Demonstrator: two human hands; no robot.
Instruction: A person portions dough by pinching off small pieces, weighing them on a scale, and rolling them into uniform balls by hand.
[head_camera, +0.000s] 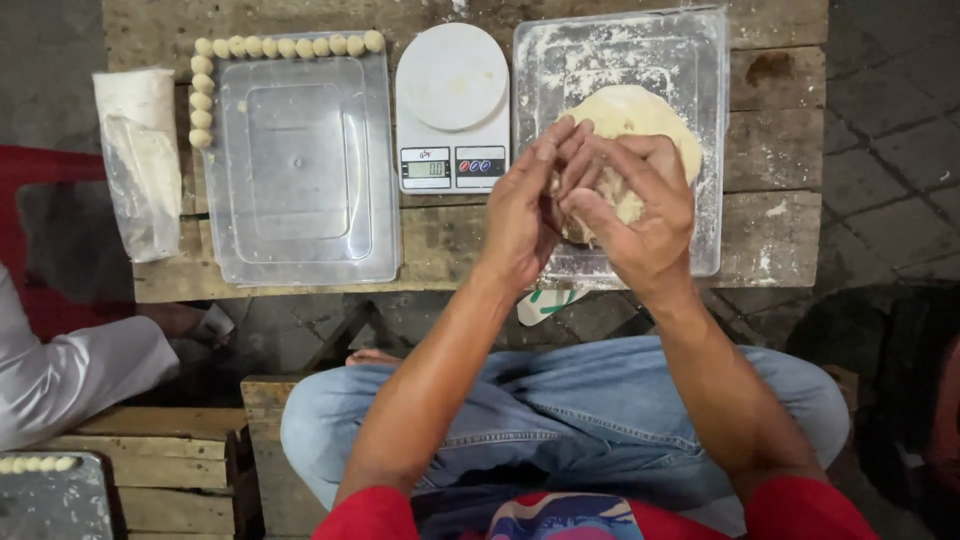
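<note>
Pinching dough lump (640, 115), L hand (522, 205) w/ R hand (640, 215)

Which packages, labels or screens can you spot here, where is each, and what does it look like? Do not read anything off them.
Scale display: small pale rectangular screen, front left of the white kitchen scale.
Scale buttons: red and blue dots beside it.
Plastic bag: clear, crumpled, white contents, far left on the wooden table.

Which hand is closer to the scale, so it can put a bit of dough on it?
Probably the left hand. It is on the scale's side of the dough, just right of and below the scale. The right hand is farther right, over the floury tray. Both hands are pinching the dough.
</note>
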